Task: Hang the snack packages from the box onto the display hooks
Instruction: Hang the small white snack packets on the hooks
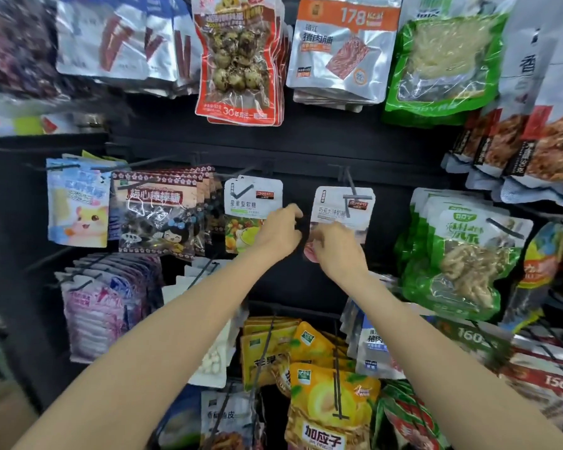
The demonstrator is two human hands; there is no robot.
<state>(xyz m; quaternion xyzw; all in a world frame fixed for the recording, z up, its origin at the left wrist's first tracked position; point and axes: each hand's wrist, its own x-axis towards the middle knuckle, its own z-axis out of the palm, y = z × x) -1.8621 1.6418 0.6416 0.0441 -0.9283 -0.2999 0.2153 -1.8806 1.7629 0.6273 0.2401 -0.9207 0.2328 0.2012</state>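
Black display wall (306,151), hands (335,251) at white snack package (338,206)

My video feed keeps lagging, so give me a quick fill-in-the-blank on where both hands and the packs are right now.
The right hand touches the white pack hanging on a ____. 
The left hand is in front of the pack printed with a dark ____ mark. 
The pack of speckled eggs hangs ____ both hands.

Missing words: hook; check; above

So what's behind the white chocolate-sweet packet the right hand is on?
Only the black back panel shows around the white packet on its hook. The right hand covers its lower half; any packets stacked behind it can't be seen.
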